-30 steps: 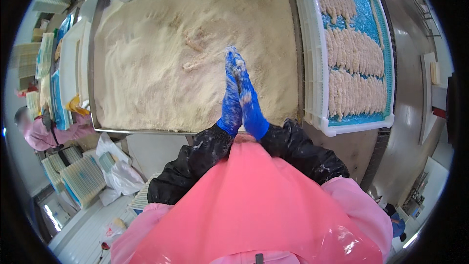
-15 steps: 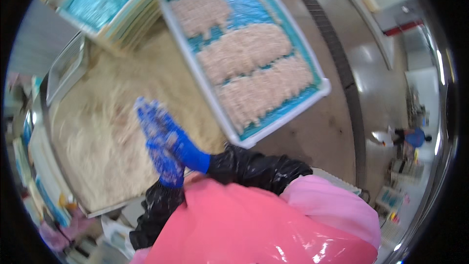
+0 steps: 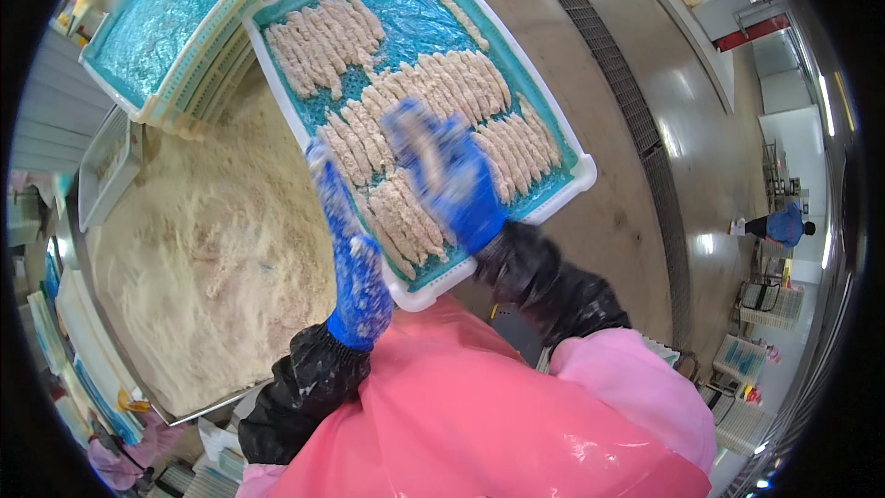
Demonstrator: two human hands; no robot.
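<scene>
Both my hands wear blue gloves dusted with pale crumbs. My left hand [image 3: 355, 263] stands along the near left edge of the tray, fingers stretched out, nothing visible in it. Over the middle of the tray is my right hand [image 3: 452, 180], smeared by motion; a pale streak shows among its fingers, too blurred to identify. The white tray [image 3: 579, 181] has a blue-green lining and bears rows of crumb-coated strips [image 3: 323, 41], partly hidden by my right hand. To the left lies a wide bed of pale crumbs [image 3: 212, 267] in a metal-edged basin.
A stack of trays lined in blue film [image 3: 189, 14] rises at the far left. Beside it sits a grey bin [image 3: 112, 171] at the crumb bed's edge. A drain grate [image 3: 608, 55] crosses the floor on the right. Far right, a person in blue [image 3: 784, 225] is visible.
My hands, pressed together over the crumbs before, have parted. The right has moved right over the tray, and the left has shifted to the tray's edge. The view has shifted slightly.
</scene>
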